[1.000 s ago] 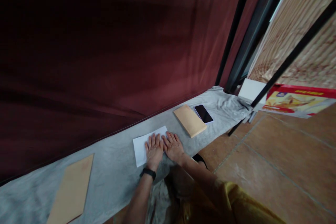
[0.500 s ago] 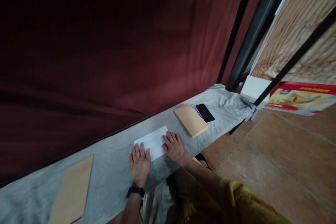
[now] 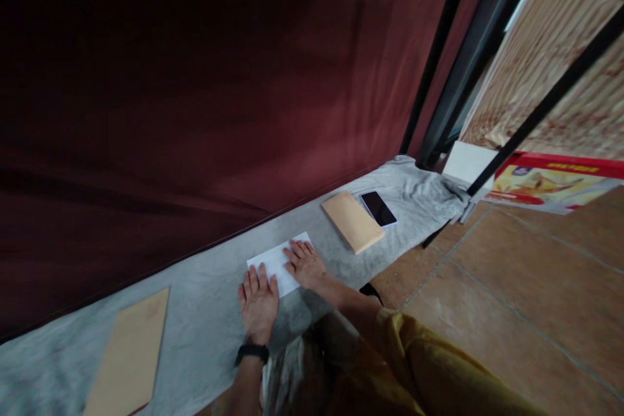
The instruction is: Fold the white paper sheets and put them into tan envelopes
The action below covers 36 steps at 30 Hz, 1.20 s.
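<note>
A white sheet of paper (image 3: 280, 262), which looks folded, lies flat on the grey cloth of the narrow bench (image 3: 205, 312). My left hand (image 3: 259, 302) rests palm down on its left end, fingers spread. Across the paper's right part lies my right hand (image 3: 305, 264), also flat with fingers apart. Neither hand grips anything. To the right of the paper is a stack of brown envelopes (image 3: 351, 221), with a dark-screened phone (image 3: 379, 208) beside it. Another brown envelope (image 3: 130, 351) lies at the left.
A dark red curtain (image 3: 244, 110) hangs along the bench's far side. Black poles (image 3: 546, 101) rise at the right end, near a white box (image 3: 468, 162) and a red and yellow printed carton (image 3: 546, 182). Brown floor tiles (image 3: 511, 286) lie to the right.
My right hand has slid left over the paper, from its right edge toward the middle. My left hand stays where it was. The view has shifted slightly.
</note>
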Motion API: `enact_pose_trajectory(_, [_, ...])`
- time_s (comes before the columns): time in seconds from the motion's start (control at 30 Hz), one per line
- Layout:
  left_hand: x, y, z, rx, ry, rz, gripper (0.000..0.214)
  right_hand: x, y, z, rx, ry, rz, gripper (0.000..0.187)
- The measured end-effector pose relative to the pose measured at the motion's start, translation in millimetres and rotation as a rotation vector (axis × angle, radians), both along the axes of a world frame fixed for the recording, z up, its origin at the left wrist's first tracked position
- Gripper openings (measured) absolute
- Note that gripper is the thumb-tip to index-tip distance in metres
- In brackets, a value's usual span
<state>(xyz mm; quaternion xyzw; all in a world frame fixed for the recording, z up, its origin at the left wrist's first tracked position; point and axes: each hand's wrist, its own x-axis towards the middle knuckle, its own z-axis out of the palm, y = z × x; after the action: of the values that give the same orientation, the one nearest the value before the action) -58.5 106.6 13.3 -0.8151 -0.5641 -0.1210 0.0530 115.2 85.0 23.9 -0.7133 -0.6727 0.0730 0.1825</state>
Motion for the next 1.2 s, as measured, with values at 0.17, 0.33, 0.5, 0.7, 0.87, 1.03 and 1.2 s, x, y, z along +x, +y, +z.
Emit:
enact_pose_trajectory(0.17, [0, -1, -0.6, -0.005, -0.007, 0.010, 0.060, 13, -2, -4.3, 0.003, -0.028, -0.024, 0.052])
enact_pose_trajectory(0.33, [7, -5, 5.0, 0.008, 0.012, 0.068, 0.058, 11, -1, -6.9, 0.009, -0.019, -0.026, 0.052])
enact_pose_trajectory(0.5, [37, -8, 16.0, -0.030, 0.003, -0.082, 0.056, 10, -1, -6.3, 0.011, -0.006, -0.034, 0.051])
enact_pose_trajectory(0.7, [39, 3, 6.4, -0.104, 0.005, -0.165, 0.056, 11, -2, -5.0, 0.007, -0.013, -0.025, 0.050])
enact_pose_trajectory(0.87, [16, 7, 0.5, -0.084, 0.001, -0.099, 0.058, 10, -1, -6.0, 0.002, -0.002, -0.040, 0.052])
enact_pose_trajectory(1.03, [3, -6, 0.1, -0.011, -0.019, -0.016, 0.060, 9, -2, -2.3, -0.019, 0.006, -0.060, 0.054])
enact_pose_trajectory(1.2, [-10, -34, -3.5, 0.090, -0.028, 0.098, 0.063, 9, -3, 2.0, -0.060, 0.021, -0.065, 0.056])
